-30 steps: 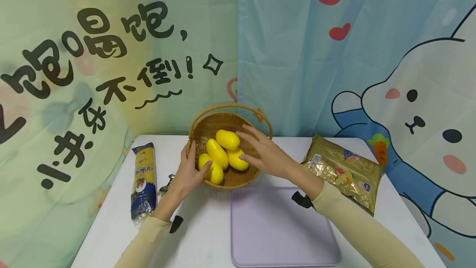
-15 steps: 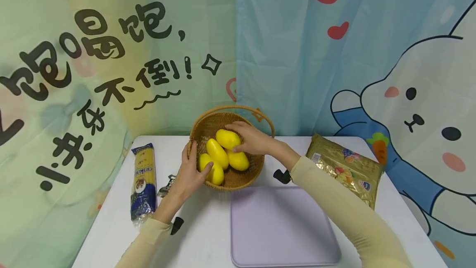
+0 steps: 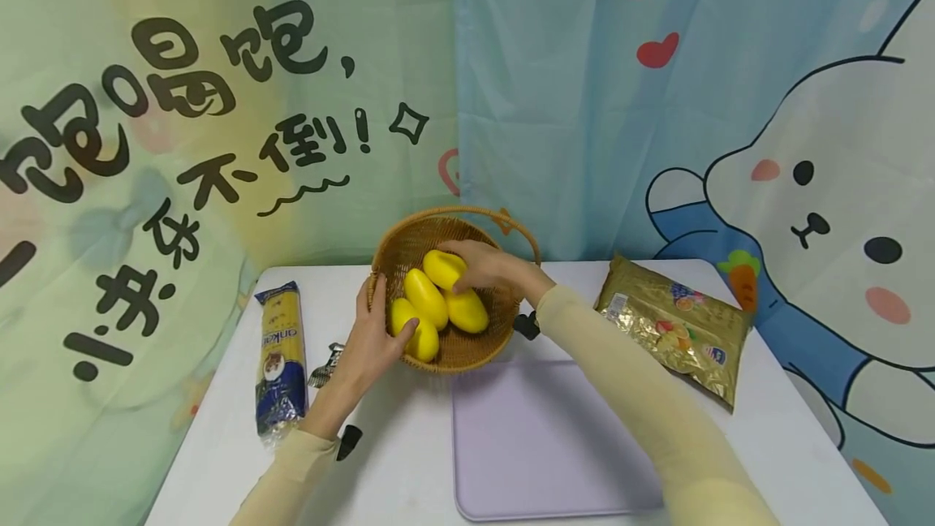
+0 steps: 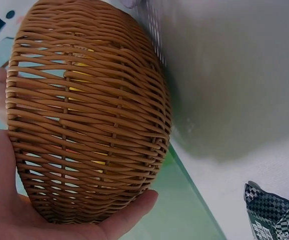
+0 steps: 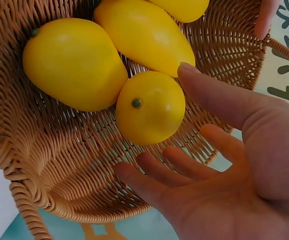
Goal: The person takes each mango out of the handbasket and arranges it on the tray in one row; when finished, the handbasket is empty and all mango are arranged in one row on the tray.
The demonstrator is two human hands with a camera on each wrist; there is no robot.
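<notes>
Item: left hand [image 3: 374,345], fingers curled round the side of a wicker basket [image 3: 467,354], gripping it. Item: right hand [image 3: 484,268], fingers spread, grasping nothing, within the basket's mouth. Item: one yellow fruit [image 3: 441,269], lying between the right thumb and fingertips (whether they touch it, cannot tell). Item: other yellow fruits [image 3: 425,300], beside the right thumb and near the left. Hazards, as judged: smooth, rounded skin could slip from a shallow pinch; a tug might roll close-packed neighbours; a slackened left grip could let the basket tip.
</notes>
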